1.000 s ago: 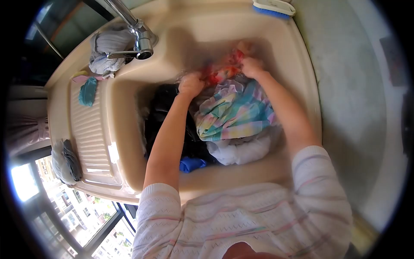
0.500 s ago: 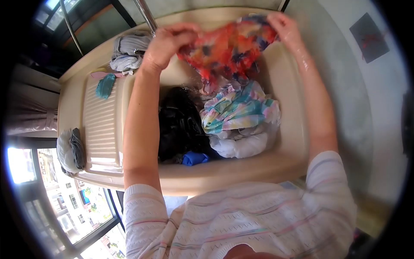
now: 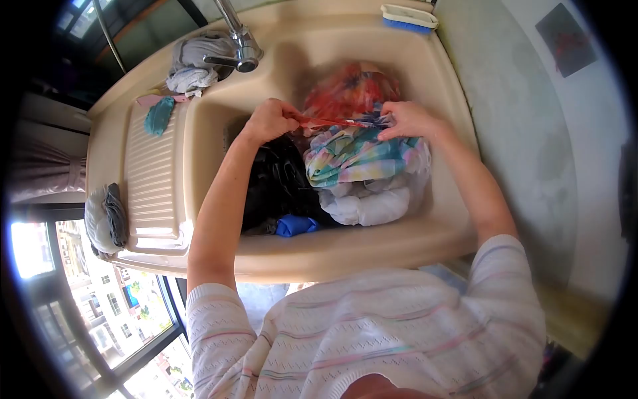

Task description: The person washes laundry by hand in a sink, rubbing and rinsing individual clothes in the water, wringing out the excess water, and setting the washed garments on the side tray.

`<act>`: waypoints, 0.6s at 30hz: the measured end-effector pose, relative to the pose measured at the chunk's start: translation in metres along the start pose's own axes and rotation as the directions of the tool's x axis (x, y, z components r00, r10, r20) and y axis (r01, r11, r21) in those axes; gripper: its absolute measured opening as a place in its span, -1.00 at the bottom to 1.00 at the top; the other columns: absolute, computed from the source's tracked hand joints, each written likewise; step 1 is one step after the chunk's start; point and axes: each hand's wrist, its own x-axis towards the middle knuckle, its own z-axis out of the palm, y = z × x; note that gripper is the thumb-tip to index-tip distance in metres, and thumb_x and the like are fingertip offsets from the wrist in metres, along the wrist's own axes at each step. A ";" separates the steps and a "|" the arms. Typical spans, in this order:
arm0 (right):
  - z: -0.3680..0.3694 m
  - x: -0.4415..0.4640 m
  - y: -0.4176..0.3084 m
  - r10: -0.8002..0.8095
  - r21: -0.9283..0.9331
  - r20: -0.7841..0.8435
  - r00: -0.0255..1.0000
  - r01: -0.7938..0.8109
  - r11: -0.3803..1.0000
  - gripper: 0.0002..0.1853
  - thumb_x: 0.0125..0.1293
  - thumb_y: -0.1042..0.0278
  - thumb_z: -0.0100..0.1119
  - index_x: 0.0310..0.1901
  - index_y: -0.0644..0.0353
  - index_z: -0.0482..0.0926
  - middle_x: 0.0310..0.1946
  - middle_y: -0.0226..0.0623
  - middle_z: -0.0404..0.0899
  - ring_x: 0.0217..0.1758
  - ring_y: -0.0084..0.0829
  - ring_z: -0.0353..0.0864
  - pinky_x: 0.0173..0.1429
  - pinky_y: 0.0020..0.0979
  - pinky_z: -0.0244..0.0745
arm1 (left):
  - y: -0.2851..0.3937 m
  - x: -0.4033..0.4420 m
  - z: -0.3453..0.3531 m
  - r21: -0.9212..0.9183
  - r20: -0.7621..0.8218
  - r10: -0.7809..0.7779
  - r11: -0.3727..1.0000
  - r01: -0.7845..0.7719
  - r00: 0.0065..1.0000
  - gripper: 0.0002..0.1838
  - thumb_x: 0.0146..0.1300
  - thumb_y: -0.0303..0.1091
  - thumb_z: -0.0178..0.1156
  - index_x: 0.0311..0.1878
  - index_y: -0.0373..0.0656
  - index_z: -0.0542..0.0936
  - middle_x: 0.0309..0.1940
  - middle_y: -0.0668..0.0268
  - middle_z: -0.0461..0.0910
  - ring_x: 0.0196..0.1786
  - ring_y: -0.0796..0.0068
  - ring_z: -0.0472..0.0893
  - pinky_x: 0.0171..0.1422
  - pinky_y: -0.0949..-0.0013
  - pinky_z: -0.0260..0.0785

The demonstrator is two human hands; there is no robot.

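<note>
A thin red floral cloth (image 3: 355, 90) is stretched between my two hands over the sink (image 3: 452, 179), its far part blurred by motion. My left hand (image 3: 271, 121) pinches one corner, its fingers closed. At the other corner, the dark blue one, my right hand (image 3: 407, 121) grips the fabric between thumb and fingers. Just below the red cloth lies a bunched teal, yellow and pink patterned cloth (image 3: 359, 156). White fabric (image 3: 365, 203) sits beneath that, nearer me. Black wet fabric (image 3: 282, 179) fills the sink's left part, with a bright blue piece (image 3: 296, 225) at its near edge.
A chrome faucet (image 3: 244, 53) rises behind the sink, beside a heap of grey cloths (image 3: 199, 60). On the ribbed washboard (image 3: 153, 193) lies a teal cloth (image 3: 159, 116). More folded cloths (image 3: 106, 216) rest at the left rim. A blue-bristled brush (image 3: 409, 18) sits on the back right ledge.
Both hands have come down and toward me, bringing the red floral cloth from above the back rim into the sink. The faucet and brush now show.
</note>
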 end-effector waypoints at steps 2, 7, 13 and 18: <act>-0.005 -0.001 -0.011 -0.043 -0.213 -0.041 0.998 0.033 0.976 -0.57 -0.07 0.10 0.28 -0.16 0.14 0.52 -0.30 -0.16 0.60 -0.21 -0.18 0.57 -0.14 -0.26 0.42 | 0.010 -0.004 -0.011 -0.105 0.000 -0.028 0.994 0.028 1.000 -0.76 -0.06 -0.38 0.22 -0.29 -0.29 0.63 -0.52 0.25 0.62 -0.43 0.55 0.57 -0.26 0.48 0.40; -0.051 0.001 -0.020 -0.117 0.007 -0.109 0.987 0.118 0.993 -0.72 0.07 0.29 0.17 -0.15 0.13 0.55 -0.46 -0.25 0.59 -0.38 -0.38 0.54 -0.21 -0.39 0.41 | 0.023 -0.005 -0.033 -0.045 -0.209 0.076 0.995 -0.088 0.975 -0.77 -0.02 -0.34 0.23 -0.30 -0.27 0.64 -0.53 0.24 0.62 -0.47 0.58 0.55 -0.31 0.50 0.39; -0.177 0.008 -0.075 -0.086 0.397 -0.403 0.911 0.259 0.880 -0.65 0.11 0.32 0.02 -0.03 0.15 0.51 -0.49 -0.53 0.48 -0.54 -0.72 0.38 -0.50 -0.59 0.36 | 0.113 0.002 -0.088 0.044 -0.620 0.465 0.824 -0.564 0.632 -0.75 0.11 -0.32 0.20 -0.33 -0.38 0.58 -0.48 0.37 0.59 -0.43 0.64 0.53 -0.33 0.50 0.36; -0.252 0.015 -0.123 -0.334 0.587 -0.476 0.814 0.576 0.568 -0.53 0.26 0.22 -0.04 0.21 0.12 0.28 -0.04 -0.30 0.47 0.00 -0.51 0.46 0.02 -0.42 0.41 | 0.216 -0.023 -0.094 -0.557 -0.573 0.361 0.488 -0.673 0.736 -0.84 -0.03 -0.46 0.05 -0.52 -0.35 0.58 -0.65 0.27 0.52 -0.60 0.50 0.46 -0.55 0.43 0.26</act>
